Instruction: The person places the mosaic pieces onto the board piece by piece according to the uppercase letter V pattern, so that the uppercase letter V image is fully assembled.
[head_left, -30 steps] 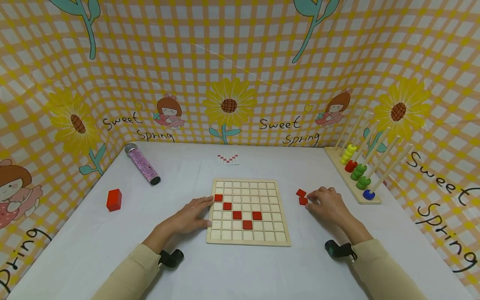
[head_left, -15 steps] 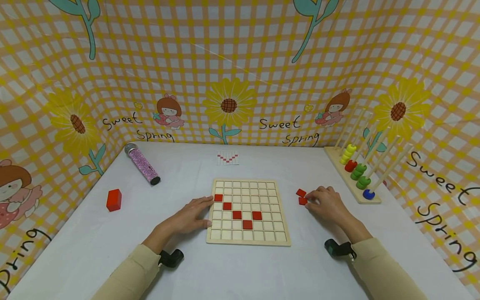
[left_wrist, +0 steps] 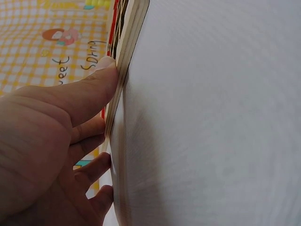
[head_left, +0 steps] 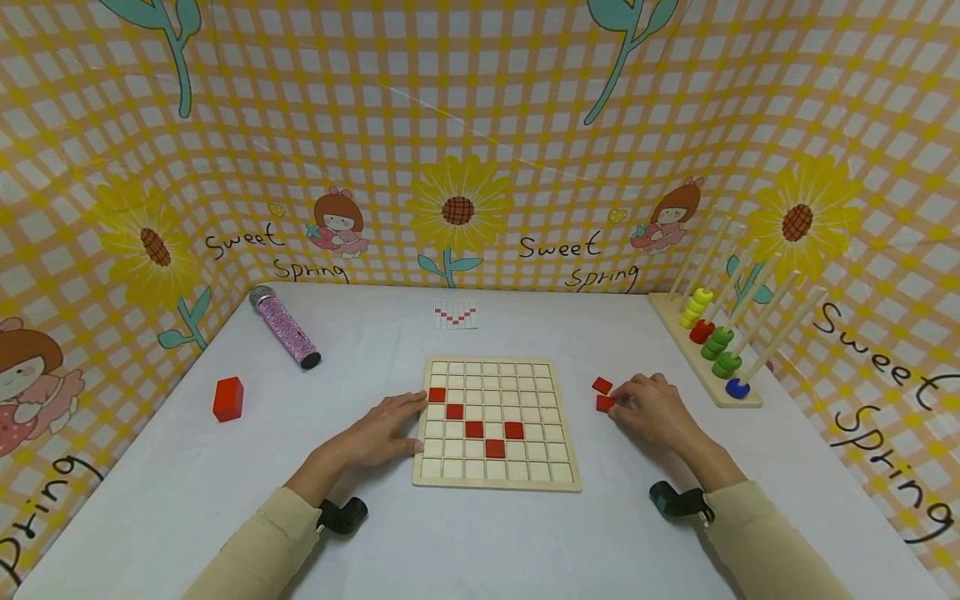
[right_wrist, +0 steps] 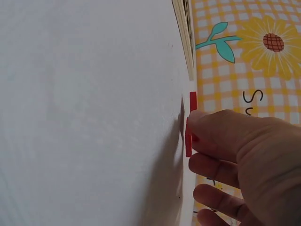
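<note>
A square wooden grid board (head_left: 495, 379) lies mid-table in the head view, with several red square tiles (head_left: 495, 448) set in its cells. My left hand (head_left: 375, 433) rests against the board's left edge, thumb and fingers spread along it; the left wrist view has the thumb (left_wrist: 94, 89) at the board's side. To the right of the board, my right hand (head_left: 656, 408) pinches the nearer red tile (head_left: 604, 403) at its right edge. Another red tile (head_left: 602, 385) lies just behind it. In the right wrist view, the thumb covers part of the pinched tile (right_wrist: 188, 141).
A small pattern card (head_left: 456, 316) lies behind the board. At the left are a glittery pink microphone (head_left: 287, 329) and a red block (head_left: 228, 400). A wooden bead rack (head_left: 738, 402) with upright pegs stands at the right. Patterned cloth (head_left: 487, 100) walls in the table.
The right hand's fingertips have shifted slightly left at the nearer red tile, which has tipped and moved a little. The left hand and the board have kept their places.
</note>
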